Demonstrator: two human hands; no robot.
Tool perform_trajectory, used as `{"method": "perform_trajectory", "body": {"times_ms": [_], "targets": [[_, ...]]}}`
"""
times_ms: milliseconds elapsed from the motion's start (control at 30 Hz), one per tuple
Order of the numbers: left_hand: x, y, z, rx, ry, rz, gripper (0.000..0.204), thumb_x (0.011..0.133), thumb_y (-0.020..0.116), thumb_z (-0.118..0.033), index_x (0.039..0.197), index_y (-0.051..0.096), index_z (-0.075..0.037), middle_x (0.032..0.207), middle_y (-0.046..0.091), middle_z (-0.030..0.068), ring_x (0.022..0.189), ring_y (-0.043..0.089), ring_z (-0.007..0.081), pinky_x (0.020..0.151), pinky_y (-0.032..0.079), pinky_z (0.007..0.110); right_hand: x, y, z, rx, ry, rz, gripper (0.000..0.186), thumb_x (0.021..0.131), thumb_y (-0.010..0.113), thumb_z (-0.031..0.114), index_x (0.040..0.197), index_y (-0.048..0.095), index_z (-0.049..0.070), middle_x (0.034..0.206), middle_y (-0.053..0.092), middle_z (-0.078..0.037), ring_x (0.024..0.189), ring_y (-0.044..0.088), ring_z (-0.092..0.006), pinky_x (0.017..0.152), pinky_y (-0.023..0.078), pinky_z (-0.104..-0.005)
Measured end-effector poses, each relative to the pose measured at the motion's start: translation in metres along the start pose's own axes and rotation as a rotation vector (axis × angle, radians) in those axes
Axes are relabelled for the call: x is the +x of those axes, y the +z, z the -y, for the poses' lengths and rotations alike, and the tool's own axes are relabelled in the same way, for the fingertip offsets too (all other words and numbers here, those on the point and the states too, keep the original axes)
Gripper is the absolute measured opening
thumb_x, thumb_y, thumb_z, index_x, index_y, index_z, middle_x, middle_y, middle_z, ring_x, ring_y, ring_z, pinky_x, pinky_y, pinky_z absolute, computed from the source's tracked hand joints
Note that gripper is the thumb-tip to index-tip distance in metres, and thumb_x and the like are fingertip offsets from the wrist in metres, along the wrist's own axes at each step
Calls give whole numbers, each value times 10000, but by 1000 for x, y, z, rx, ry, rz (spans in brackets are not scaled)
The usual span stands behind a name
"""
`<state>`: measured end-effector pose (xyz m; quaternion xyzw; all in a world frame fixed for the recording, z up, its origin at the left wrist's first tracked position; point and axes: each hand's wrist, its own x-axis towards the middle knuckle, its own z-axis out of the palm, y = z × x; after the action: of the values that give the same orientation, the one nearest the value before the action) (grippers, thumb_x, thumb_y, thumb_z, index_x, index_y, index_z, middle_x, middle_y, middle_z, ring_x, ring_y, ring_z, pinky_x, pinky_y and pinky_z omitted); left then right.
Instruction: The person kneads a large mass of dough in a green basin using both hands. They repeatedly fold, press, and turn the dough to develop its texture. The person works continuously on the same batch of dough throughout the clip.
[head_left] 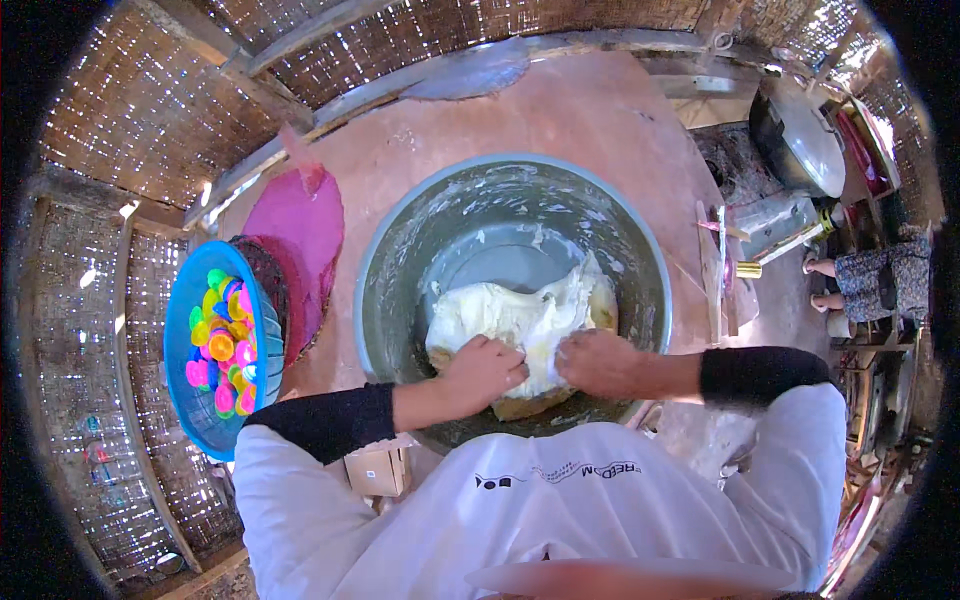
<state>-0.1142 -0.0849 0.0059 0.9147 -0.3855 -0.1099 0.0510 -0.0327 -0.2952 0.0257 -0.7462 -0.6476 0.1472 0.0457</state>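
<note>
A big pale mass of dough (500,312) lies in a wide grey-green plastic basin (392,270), on the side nearer to me. Its top is stretched and folded, with a raised flap at the right. My left hand (480,374) presses into its near left part, fingers curled into it. On the right, my right hand (603,362) is closed on a fold of the same dough, knuckles bent. White smears coat the basin's inner wall. The fingertips of both hands are partly hidden in the dough.
To the left, a blue basin (180,330) holds several small bright plastic moulds or cups. A pink flat piece (290,225) lies beside it. At the back right stands a large lidded pot (800,145). A person (880,275) is at the far right. A cardboard box (378,472) sits near me.
</note>
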Motion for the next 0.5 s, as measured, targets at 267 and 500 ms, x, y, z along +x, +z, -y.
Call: {"method": "perform_trajectory", "body": {"times_ms": [267, 500], "targets": [[73, 56, 62, 121, -248, 316, 67, 633, 596, -247, 636, 638, -194, 704, 625, 25, 742, 594, 162, 661, 373, 361, 102, 87, -79, 37, 283, 3, 115, 608, 579, 172, 584, 607, 63, 620, 591, -133, 615, 606, -286, 516, 475, -385], [39, 39, 39, -131, -359, 149, 346, 696, 542, -188, 1032, 601, -134, 1185, 461, 197, 1059, 485, 284, 901, 330, 435, 87, 26, -76, 300, 241, 312, 299, 650, 634, 233, 770, 603, -40, 773, 605, -220, 739, 596, -334, 649, 475, -399]]}}
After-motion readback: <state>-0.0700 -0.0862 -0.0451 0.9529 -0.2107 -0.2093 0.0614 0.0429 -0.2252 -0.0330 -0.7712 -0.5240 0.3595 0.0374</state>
